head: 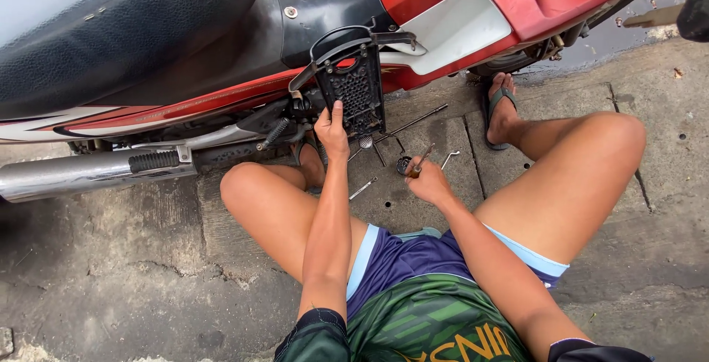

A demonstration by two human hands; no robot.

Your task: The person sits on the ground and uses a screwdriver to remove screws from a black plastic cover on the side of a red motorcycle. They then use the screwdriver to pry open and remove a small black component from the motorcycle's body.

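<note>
1. While the person sits on the concrete ground (133, 259) beside a red motorcycle (458, 8), the left hand (331, 132) reaches up to a black grille cover (356, 89) that hangs off the bike's side, thumb pressed against its left edge and fingers wrapped behind it, likely to keep the loose part steady.
2. The right hand (427, 181) lies lower and to the right, closed around a screwdriver (421, 161) with an amber handle, its shaft angled up toward the cover (the tip does not appear to touch anything yet).
3. The cover sits above and between the two hands: touching the left one, near but apart from the right.
4. Small tools lie on the ground within easy reach, probably laid there for that reason: a long thin rod (413, 121) under the cover, a bent wrench (449, 158) just right of the screwdriver, and a short metal piece (362, 188) between the knees.
5. A chrome exhaust pipe (74, 174) runs along the left, and a foot in a sandal (501, 115) rests by the rear wheel.
</note>
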